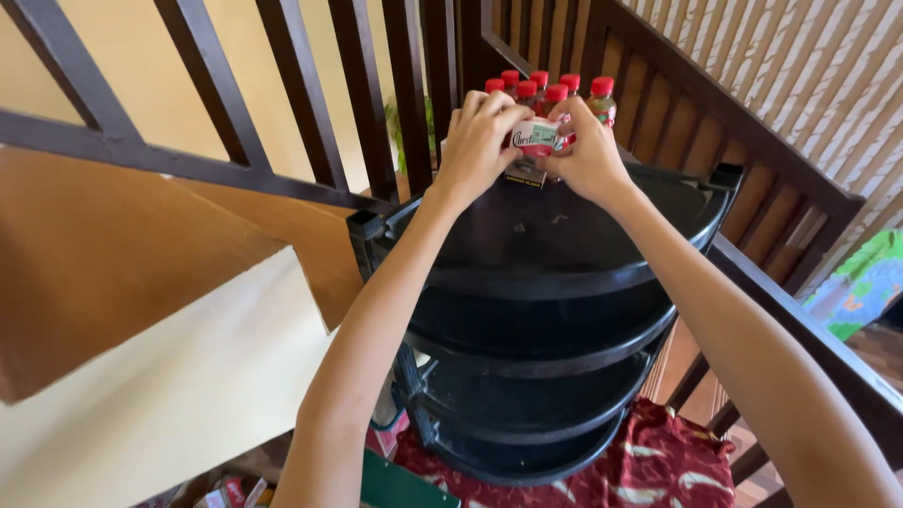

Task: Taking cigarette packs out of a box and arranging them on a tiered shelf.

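Both hands reach out over the top tier of a black plastic corner shelf rack (555, 245), which stands against a dark wooden stair railing (395, 103). Between them they hold a small white and red labelled tub (536, 136), lifted just above or resting on the back part of the top shelf; which of the two cannot be told from this angle.

The left hand (478, 141) curls over the tub's left side and top, and the right hand (585, 150) presses in from the right. Each grip is closed around the tub, fingers wrapped rather than spread, so the tub is pinched from two sides and stays level.

Directly behind the tub stands a tight cluster of small bottles with red caps (550, 89), pushed to the rear of the shelf against the railing. That leaves the front of the shelf bare and puts the tub just in front of the bottles, near or touching them.

A small dark flat object (527, 174) lies under the hands; what it is cannot be made out. The lower tiers sit stacked beneath, above a red patterned cloth (658, 466) on the floor.
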